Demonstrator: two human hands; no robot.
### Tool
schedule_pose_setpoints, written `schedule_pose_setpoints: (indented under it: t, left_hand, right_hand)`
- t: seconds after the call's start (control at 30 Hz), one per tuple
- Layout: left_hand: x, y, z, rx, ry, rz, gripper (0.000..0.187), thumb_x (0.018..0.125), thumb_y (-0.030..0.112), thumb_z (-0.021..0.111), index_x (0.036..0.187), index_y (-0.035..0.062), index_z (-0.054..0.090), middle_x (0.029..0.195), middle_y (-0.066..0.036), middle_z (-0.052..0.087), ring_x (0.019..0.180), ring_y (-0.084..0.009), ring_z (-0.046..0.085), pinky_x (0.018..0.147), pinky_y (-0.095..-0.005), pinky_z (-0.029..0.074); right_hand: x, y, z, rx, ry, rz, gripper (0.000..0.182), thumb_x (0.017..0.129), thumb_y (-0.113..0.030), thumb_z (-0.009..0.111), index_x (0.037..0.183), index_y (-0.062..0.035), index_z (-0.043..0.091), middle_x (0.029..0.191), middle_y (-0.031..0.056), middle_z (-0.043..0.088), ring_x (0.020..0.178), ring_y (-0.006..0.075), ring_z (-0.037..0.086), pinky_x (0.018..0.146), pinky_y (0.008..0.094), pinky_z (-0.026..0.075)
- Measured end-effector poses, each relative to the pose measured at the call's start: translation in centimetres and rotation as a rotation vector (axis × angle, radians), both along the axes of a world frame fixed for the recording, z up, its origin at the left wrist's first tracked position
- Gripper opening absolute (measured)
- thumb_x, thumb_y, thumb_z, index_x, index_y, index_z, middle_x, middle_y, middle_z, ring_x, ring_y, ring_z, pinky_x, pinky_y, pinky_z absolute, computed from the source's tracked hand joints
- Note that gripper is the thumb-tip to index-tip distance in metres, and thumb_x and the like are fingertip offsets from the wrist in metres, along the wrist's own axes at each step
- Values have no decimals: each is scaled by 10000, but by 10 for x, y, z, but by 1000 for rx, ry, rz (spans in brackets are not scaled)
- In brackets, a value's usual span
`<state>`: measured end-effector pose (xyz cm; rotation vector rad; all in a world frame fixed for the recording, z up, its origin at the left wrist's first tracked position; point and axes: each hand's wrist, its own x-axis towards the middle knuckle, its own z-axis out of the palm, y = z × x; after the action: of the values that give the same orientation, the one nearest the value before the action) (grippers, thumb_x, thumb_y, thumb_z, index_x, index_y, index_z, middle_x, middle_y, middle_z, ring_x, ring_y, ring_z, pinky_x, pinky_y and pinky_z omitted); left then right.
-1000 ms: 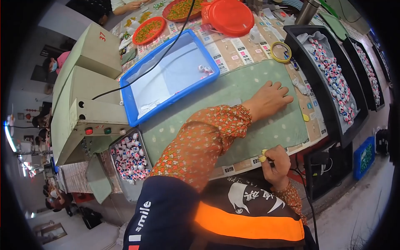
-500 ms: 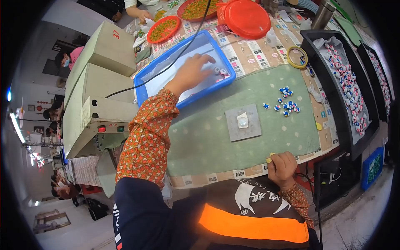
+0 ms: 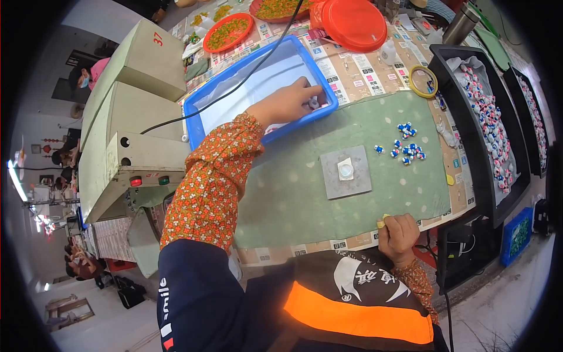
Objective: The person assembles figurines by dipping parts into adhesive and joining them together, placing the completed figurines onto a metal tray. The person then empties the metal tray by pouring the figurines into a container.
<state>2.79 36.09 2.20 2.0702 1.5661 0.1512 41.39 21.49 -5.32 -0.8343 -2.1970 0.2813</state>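
My left hand (image 3: 288,104) reaches into the right end of a blue tray (image 3: 267,139) lined with a pale sheet. Its fingers curl down and close on a small round white-and-grey piece (image 3: 314,102); the fingertips are partly hidden. At the near table edge my right hand (image 3: 400,236) is closed on a small yellow piece (image 3: 382,222), most of it covered by the fingers. Between the hands, a grey square plate (image 3: 333,186) lies on the green cloth (image 3: 281,205), with a white pad and a clear round disc (image 3: 346,171) at its middle. Several blue-and-white beads (image 3: 410,151) lie beyond it.
A beige machine (image 3: 141,111) marked 37 stands left of the tray, with a black cable (image 3: 234,97) crossing over it. Black bins (image 3: 489,129) of small coloured pieces stand at right. A yellow tape roll (image 3: 423,81), a red lid (image 3: 355,24) and red trays (image 3: 229,32) lie farther back.
My left hand has moved right inside the tray, and its spread fingers have closed down over the small pieces. My right hand stays put. The other person's hand at the top has left view.
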Motion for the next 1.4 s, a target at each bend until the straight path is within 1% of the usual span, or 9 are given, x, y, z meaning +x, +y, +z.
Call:
schedule_pose_setpoints:
  t: [0.37, 0.47, 0.57, 0.67, 0.8, 0.93, 1.03, 1.33, 1.4]
  left_hand:
    - [-3, -2, -12, 103, -123, 47, 288, 875, 178, 654, 1162, 165, 639, 1117, -178, 566, 990, -361, 627, 906, -416, 493]
    - [-13, 0, -13, 180, -168, 34, 257, 883, 163, 660, 1139, 143, 644, 1080, -137, 581, 937, -281, 644, 803, -375, 547]
    - [-24, -11, 10, 43, -567, 367, 216, 925, 145, 691, 1129, 129, 623, 1060, 3, 579, 825, -60, 576, 549, -219, 538]
    - [-14, -53, 48, 56, -549, 389, 217, 919, 110, 684, 1125, 109, 616, 1060, 6, 599, 834, -62, 570, 540, -224, 528]
    - [11, -118, 49, -2, -264, 224, 204, 859, 19, 671, 1040, 106, 638, 973, -38, 569, 808, -134, 580, 863, -335, 514]
    - [22, -166, 2, 33, 21, 54, 266, 890, 132, 685, 1142, 144, 602, 1092, -66, 552, 865, -243, 640, 784, -398, 527]
    - [27, -170, 9, -90, -125, 127, 293, 899, 153, 665, 1171, 127, 560, 1135, -125, 532, 979, -326, 625, 817, -416, 519]
    - [-32, -116, 65, 160, -303, 424, 155, 941, 121, 625, 1095, 107, 640, 957, -106, 625, 839, -285, 636, 754, -362, 514]
    - [-49, -100, 63, 45, 36, 362, 165, 926, 112, 622, 1091, 112, 627, 981, -111, 636, 840, -284, 636, 743, -370, 512]
  right_hand:
    - [-1, 1, 3, 8, -21, 11, 306, 694, 9, 720, 973, -47, 605, 748, 84, 545, 608, 279, 515, 525, 393, 407]
    - [-1, 1, 2, 10, -23, 9, 307, 696, 7, 721, 975, -45, 604, 746, 85, 544, 608, 280, 515, 525, 394, 407]
    - [0, 1, 0, 7, -23, 6, 306, 698, 5, 719, 977, -44, 604, 746, 86, 543, 607, 281, 512, 525, 395, 405]
    - [1, 0, 1, -6, -26, 13, 302, 702, -1, 716, 979, -43, 604, 746, 88, 541, 606, 282, 509, 524, 396, 401]
    - [-1, 1, 4, -16, -32, 23, 286, 714, -16, 712, 978, -41, 605, 743, 93, 538, 604, 285, 507, 523, 400, 397]
    - [1, 2, 3, -22, -53, 35, 276, 720, -19, 706, 977, -39, 607, 745, 97, 541, 602, 290, 506, 525, 404, 397]
    - [-1, 2, 5, -37, -73, 34, 236, 730, -13, 699, 946, -22, 604, 745, 113, 547, 593, 299, 495, 524, 411, 393]
    - [2, 1, 5, -101, -153, 70, 231, 820, -7, 687, 1011, -21, 558, 746, 119, 545, 597, 300, 490, 538, 421, 368]
    - [2, 2, 4, -63, -162, 60, 197, 783, -5, 695, 935, -15, 570, 724, 99, 524, 586, 282, 462, 522, 405, 353]
